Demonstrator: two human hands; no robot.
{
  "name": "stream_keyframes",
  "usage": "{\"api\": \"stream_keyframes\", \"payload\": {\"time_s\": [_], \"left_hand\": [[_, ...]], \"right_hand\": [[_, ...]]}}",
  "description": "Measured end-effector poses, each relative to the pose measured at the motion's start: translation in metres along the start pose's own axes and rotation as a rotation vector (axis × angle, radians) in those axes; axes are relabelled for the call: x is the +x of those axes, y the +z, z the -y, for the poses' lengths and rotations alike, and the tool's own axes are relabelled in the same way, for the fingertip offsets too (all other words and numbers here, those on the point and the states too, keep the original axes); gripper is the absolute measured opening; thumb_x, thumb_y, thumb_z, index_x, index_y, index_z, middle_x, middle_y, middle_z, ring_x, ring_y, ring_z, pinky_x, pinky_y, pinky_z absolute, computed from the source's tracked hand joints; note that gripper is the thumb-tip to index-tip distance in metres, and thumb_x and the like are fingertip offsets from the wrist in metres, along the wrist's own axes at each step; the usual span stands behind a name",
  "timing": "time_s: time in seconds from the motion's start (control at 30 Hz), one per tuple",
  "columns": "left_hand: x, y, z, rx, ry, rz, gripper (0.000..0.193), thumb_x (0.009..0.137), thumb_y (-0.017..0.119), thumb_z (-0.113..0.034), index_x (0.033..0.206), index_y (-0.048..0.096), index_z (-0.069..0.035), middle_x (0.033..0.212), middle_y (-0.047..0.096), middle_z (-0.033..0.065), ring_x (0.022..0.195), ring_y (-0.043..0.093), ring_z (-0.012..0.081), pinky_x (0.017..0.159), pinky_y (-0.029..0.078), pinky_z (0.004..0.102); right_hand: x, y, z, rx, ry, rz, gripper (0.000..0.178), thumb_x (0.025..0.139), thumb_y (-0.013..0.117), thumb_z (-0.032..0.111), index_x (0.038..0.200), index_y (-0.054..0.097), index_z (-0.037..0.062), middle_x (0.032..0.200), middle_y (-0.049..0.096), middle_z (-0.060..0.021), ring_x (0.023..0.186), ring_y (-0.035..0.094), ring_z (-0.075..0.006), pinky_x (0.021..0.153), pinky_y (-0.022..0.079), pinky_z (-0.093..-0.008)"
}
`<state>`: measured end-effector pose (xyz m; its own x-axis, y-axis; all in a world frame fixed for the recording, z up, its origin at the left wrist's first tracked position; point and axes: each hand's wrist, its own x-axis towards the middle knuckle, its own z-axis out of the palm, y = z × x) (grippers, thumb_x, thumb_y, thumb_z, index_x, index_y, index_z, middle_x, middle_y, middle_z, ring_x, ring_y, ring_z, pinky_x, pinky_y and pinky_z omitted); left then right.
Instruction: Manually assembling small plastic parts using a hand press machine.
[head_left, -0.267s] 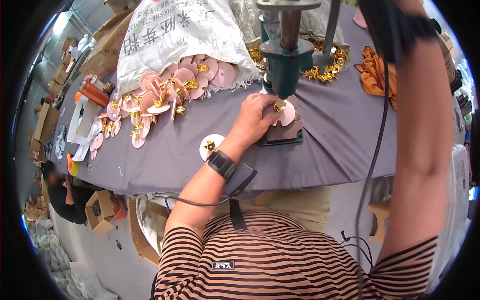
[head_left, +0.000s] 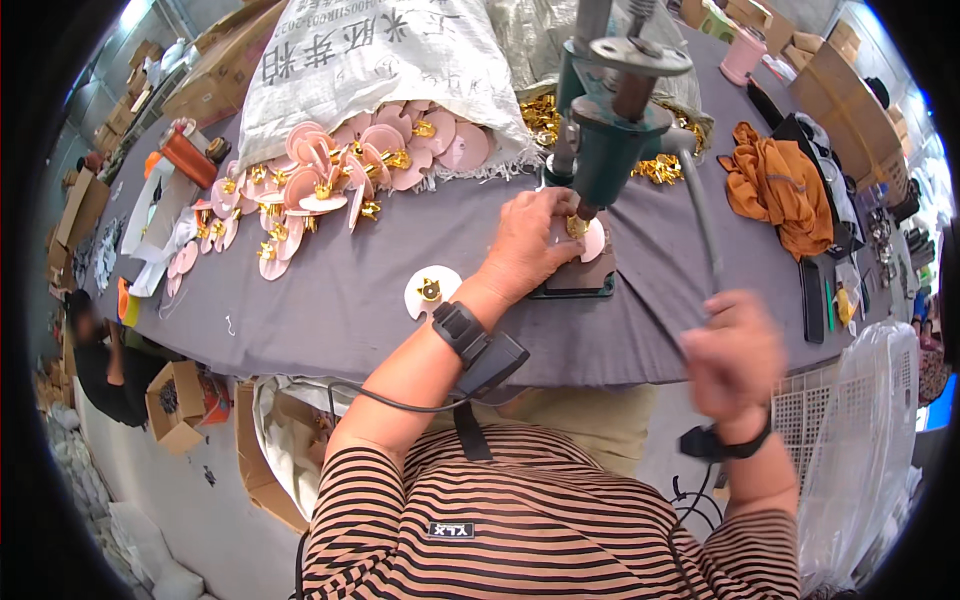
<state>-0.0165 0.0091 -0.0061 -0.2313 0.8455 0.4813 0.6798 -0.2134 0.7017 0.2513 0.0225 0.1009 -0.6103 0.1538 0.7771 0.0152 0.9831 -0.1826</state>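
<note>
A green hand press (head_left: 608, 150) stands on the grey-clothed table with its ram low over its base plate (head_left: 598, 280). Under the ram, my left hand (head_left: 525, 240) pinches a small gold metal fitting (head_left: 577, 226) against a pale pink disc (head_left: 594, 238). My right hand (head_left: 735, 350), smeared by motion, is closed at the lower end of the press lever (head_left: 703, 215), which slants down toward me. Beside my left wrist lies another pale disc (head_left: 450, 286) with a gold fitting (head_left: 429, 290) on it.
Pink discs with gold fittings (head_left: 322, 190) spill from a white woven sack (head_left: 390, 60) at back left. Gold fittings (head_left: 660, 168) are heaped behind the press. An orange cloth (head_left: 780, 190) and a dark phone-like slab (head_left: 811, 300) lie right. A person (head_left: 105, 360) sits far left.
My right hand has come down from high at the upper right, and the lever has swung down with it. The ram looks lower. My left hand stays at the disc.
</note>
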Motion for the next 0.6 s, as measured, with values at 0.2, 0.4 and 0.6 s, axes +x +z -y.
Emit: {"api": "stream_keyframes", "payload": {"time_s": [0.2,0.4,0.6], "left_hand": [[-0.005,0.023,0.007,-0.074,-0.105,-0.133,0.056,0.072,0.082,-0.01,0.122,0.059,-0.003,0.108,0.067,0.0166,0.098,0.066,0.0351,0.087,0.052,0.0431],[-0.005,0.039,-0.01,-0.029,-0.072,-0.277,0.053,0.075,0.081,-0.01,0.122,0.057,-0.002,0.106,0.064,0.017,0.101,0.068,0.033,0.087,0.053,0.0435],[-0.041,-0.061,-0.027,-0.143,-0.275,-0.127,0.038,0.079,0.077,-0.018,0.113,0.068,-0.004,0.087,0.073,0.014,0.072,0.068,0.0198,0.067,0.055,0.0327]], "right_hand": [[0.017,0.002,-0.003,0.045,-0.05,0.014,0.024,0.07,0.069,-0.01,0.086,0.067,0.0075,0.059,0.049,-0.0011,0.054,0.052,-0.0198,0.073,0.056,-0.0382],[0.223,-0.106,-0.122,0.129,0.514,0.288,0.036,0.102,0.057,0.029,0.119,0.067,-0.0014,0.09,0.057,-0.0039,0.069,0.047,-0.0062,0.07,0.043,-0.0256],[0.274,-0.038,-0.099,0.444,0.76,0.084,0.011,0.093,0.058,0.006,0.088,0.066,0.0,0.06,0.04,0.0054,0.05,0.036,-0.0089,0.051,0.035,-0.0284]]}}
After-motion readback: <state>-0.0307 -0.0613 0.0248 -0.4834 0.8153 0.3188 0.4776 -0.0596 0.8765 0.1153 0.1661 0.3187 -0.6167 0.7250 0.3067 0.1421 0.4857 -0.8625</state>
